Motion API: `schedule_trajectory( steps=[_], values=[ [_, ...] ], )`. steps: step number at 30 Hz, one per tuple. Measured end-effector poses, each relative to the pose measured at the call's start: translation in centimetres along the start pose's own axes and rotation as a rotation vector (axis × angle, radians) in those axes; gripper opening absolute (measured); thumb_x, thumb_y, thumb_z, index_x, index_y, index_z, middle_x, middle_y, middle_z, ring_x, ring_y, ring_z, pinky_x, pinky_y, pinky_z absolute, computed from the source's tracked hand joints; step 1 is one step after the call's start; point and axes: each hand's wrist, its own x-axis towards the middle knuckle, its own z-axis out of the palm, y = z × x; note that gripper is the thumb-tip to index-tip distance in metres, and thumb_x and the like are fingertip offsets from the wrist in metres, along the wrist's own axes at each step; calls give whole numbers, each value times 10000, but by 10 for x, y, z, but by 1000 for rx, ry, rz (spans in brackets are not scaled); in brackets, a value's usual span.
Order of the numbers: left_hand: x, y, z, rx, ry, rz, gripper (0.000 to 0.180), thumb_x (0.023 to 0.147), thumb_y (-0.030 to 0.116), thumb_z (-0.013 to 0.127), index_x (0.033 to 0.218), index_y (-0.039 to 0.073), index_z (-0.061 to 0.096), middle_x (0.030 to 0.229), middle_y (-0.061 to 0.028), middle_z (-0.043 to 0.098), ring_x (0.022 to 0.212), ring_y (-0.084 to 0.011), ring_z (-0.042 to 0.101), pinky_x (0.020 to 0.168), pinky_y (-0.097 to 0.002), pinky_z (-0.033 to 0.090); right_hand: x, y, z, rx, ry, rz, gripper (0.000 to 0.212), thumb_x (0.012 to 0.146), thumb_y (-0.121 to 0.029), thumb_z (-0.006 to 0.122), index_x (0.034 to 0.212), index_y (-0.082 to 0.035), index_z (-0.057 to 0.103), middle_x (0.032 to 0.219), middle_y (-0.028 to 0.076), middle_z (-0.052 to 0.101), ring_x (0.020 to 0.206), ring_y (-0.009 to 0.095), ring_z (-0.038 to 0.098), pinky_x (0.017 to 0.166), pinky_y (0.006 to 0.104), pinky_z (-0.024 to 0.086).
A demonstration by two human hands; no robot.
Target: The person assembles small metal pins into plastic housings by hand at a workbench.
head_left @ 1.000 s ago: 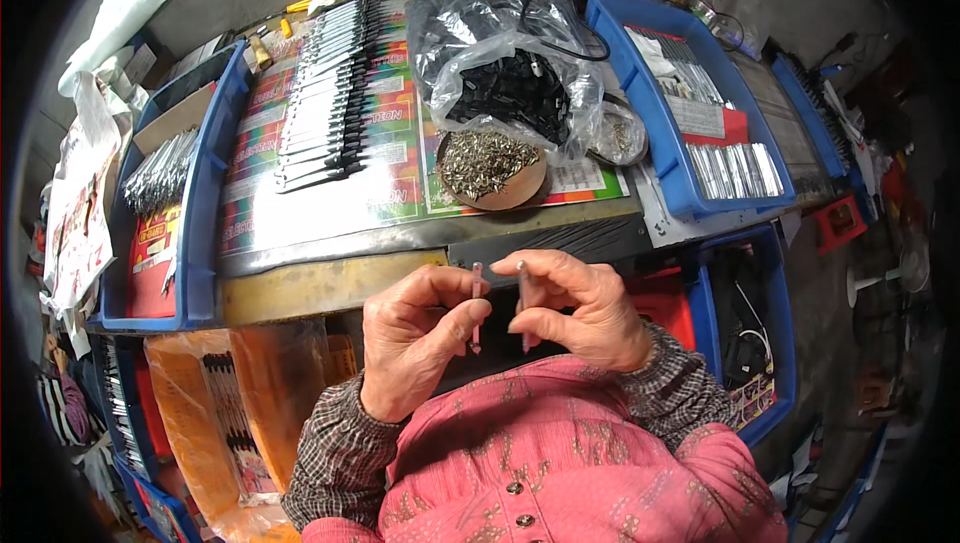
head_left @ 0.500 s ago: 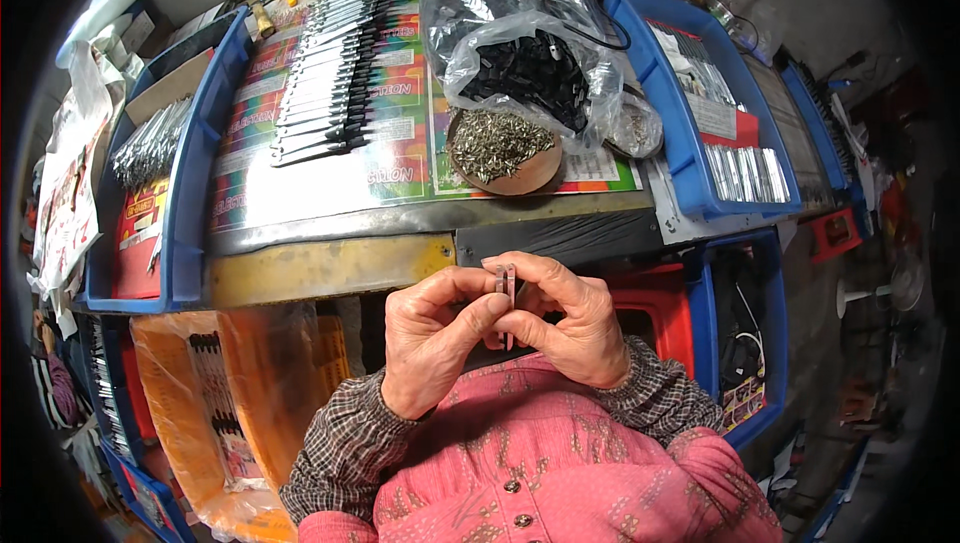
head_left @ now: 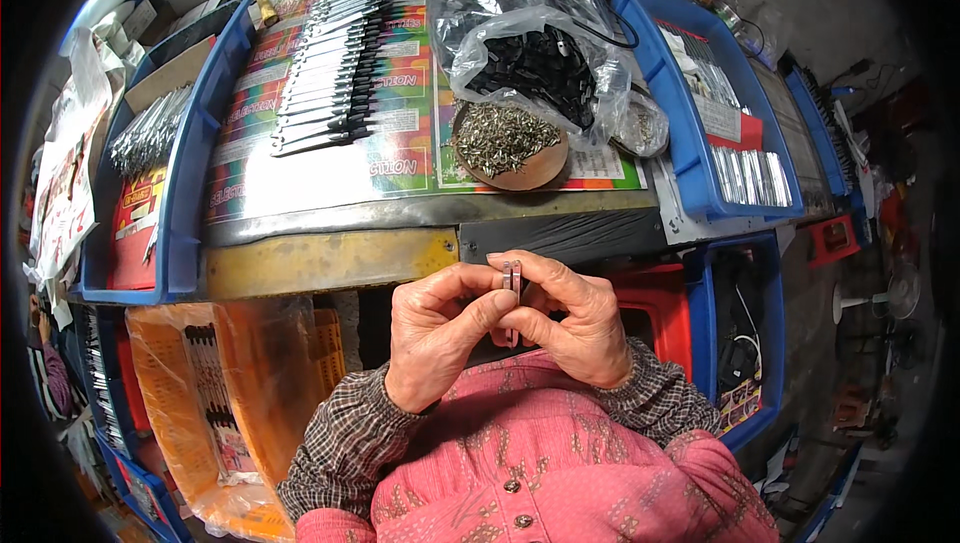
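My left hand [head_left: 437, 335] and my right hand [head_left: 580, 315] meet in front of my chest, just below the bench edge. Between their thumbs and fingertips, both pinch a small, narrow, pinkish-grey piece [head_left: 512, 283] held upright, with a dark slot along its middle. Its lower part is mostly covered by my thumbs, and its exact kind cannot be made out. On the bench beyond, a shallow round dish [head_left: 531, 177] carries a heap of tiny metal parts [head_left: 505, 138]. Behind it, an open clear plastic bag [head_left: 610, 73] holds many small black pieces [head_left: 535, 73].
A long row of slim silver pieces with black ends [head_left: 335, 63] lies on the bench's printed sheet. Blue trays of silver strips stand at left [head_left: 185, 193] and right [head_left: 735, 205]. Below the bench are a plastic-lined orange crate [head_left: 265, 413] and another blue bin [head_left: 775, 343].
The hands keep their pinch on the narrow piece, which has tilted very slightly. The whole view has shifted a little; nothing on the bench has visibly moved.
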Motion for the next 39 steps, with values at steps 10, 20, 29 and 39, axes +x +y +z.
schedule_trajectory(
  steps=[10, 20, 29, 39],
  values=[
    [0, -3, 0, 16, 25, -1, 115, 909, 1, 616, 1006, -54, 644, 851, -78, 659, 689, -106, 616, 605, -229, 523, -1, 0, 3, -44, 30, -21, 482, 837, 40, 677, 1296, -20, 542, 886, 41, 647, 703, 62, 627, 613, 211, 528],
    [3, -4, -1, 3, 12, 1, 110, 909, 1, 616, 999, -56, 643, 838, -84, 660, 675, -110, 614, 598, -233, 522, 0, 4, 0, -61, 6, 9, 509, 835, 45, 671, 1319, -27, 531, 865, 37, 642, 662, 53, 600, 592, 209, 509],
    [5, -4, -1, -59, 49, -52, 115, 913, 13, 616, 999, -60, 633, 833, -83, 659, 655, -105, 606, 567, -235, 518, 4, 1, 1, -116, 12, -13, 542, 828, 43, 678, 1338, -32, 513, 844, 44, 634, 649, 63, 598, 583, 218, 512],
    [6, 17, -18, 70, -260, -285, 80, 878, 1, 653, 942, -45, 646, 792, -74, 645, 642, -96, 581, 567, -224, 471, 20, -16, -29, -116, -216, -96, 114, 839, -41, 690, 938, 10, 663, 811, 73, 635, 680, 123, 610, 603, 250, 482]
  ],
)
